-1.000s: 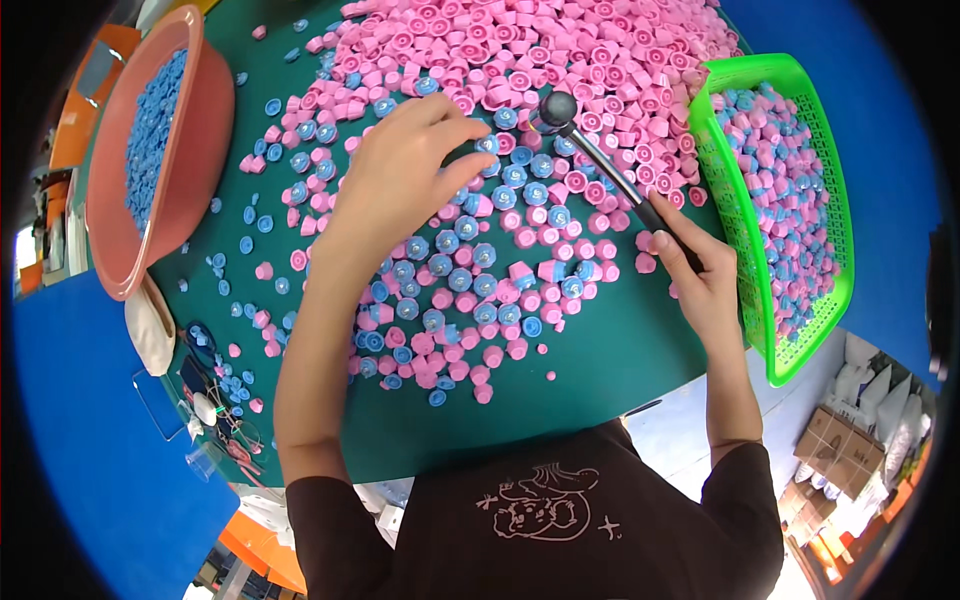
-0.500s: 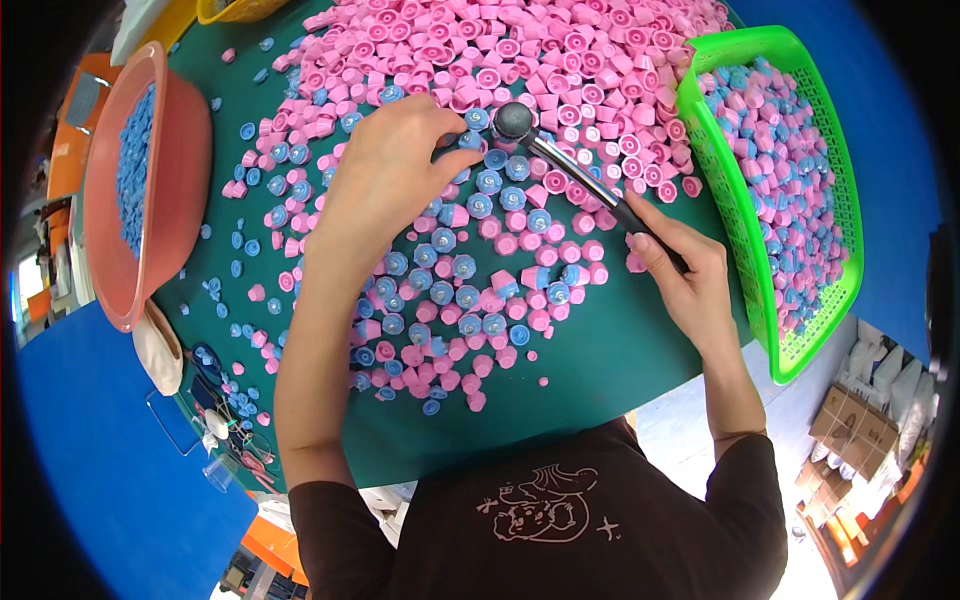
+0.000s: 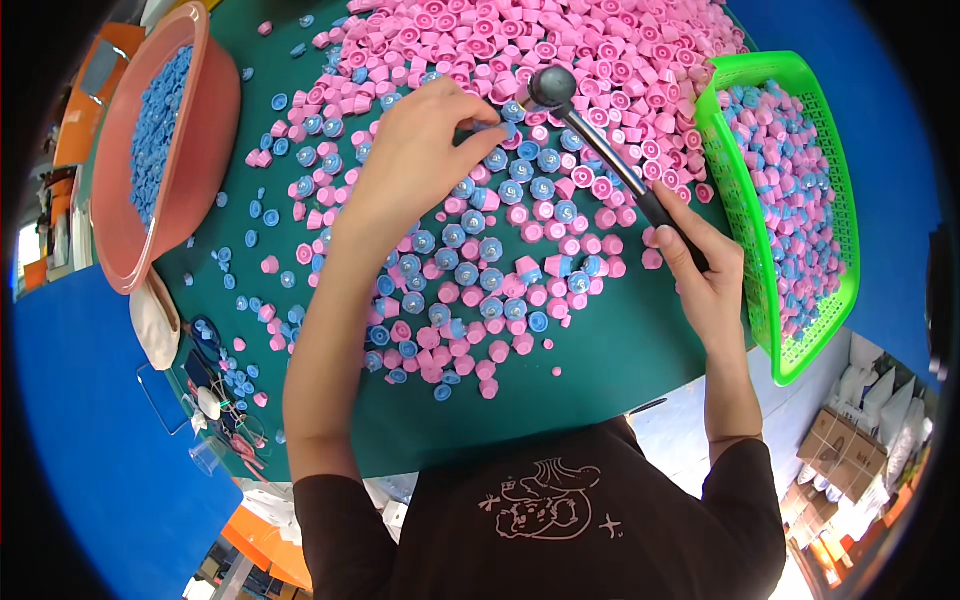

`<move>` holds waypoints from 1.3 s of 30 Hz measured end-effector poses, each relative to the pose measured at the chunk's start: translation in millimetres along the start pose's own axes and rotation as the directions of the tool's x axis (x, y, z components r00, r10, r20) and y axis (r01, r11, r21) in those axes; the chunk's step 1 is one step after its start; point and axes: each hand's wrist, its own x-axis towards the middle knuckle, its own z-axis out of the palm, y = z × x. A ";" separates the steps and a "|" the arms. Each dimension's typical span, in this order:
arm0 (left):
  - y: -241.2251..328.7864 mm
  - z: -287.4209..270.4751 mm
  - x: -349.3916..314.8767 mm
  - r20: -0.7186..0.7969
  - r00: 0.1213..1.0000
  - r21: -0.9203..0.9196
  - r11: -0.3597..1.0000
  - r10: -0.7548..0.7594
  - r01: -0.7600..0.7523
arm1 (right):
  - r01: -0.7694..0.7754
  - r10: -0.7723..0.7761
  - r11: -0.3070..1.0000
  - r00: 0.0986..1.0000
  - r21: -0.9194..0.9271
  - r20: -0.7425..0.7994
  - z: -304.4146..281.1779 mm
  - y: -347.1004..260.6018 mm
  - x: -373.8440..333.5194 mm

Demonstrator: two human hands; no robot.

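Observation:
My left hand [image 3: 425, 140] reaches over the far middle of the green table, thumb and forefinger pinching a small blue flower-shaped cap [image 3: 509, 129] among the pieces. A small hammer [image 3: 606, 156] with a round black head, silver shaft and black grip is in my right hand [image 3: 708, 275], fingers wrapped round the handle. Its head hangs close to my left fingertips, above the pieces. Nearer to me stand several pink cups [image 3: 461, 347], many topped with blue caps [image 3: 466, 274] that have clear shiny centres. A large heap of bare pink cups [image 3: 620, 50] lies beyond the hammer.
At the left stands a salmon-pink basin [image 3: 210, 170] holding blue caps. To the right, a green basket [image 3: 757, 250] is filled with pink-and-blue pieces. Loose blue caps [image 3: 252, 238] dot the green table [image 3: 560, 400] on the left. Cords and small tools [image 3: 235, 440] lie at its left corner.
The view has shifted, so the table's things sit a little differently. The hammer head has lifted slightly off the pieces by my left fingers. My left hand keeps its pinch in the same area.

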 end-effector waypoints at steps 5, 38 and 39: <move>-4.9 12.7 11.4 0.015 1.000 0.112 0.994 0.013 -0.015 | -0.043 0.043 0.999 0.999 -0.031 0.001 -5.8 5.9 -7.9; -33.4 -117.2 -150.1 -0.438 0.721 -0.121 0.830 -0.537 0.544 | -0.055 0.056 0.998 0.998 -0.022 0.034 2.7 -8.2 1.6; -49.5 -122.8 -164.3 -0.498 0.704 -0.082 0.835 -0.507 0.544 | -0.129 0.129 0.992 0.992 -0.007 -0.002 -2.0 -11.4 -1.1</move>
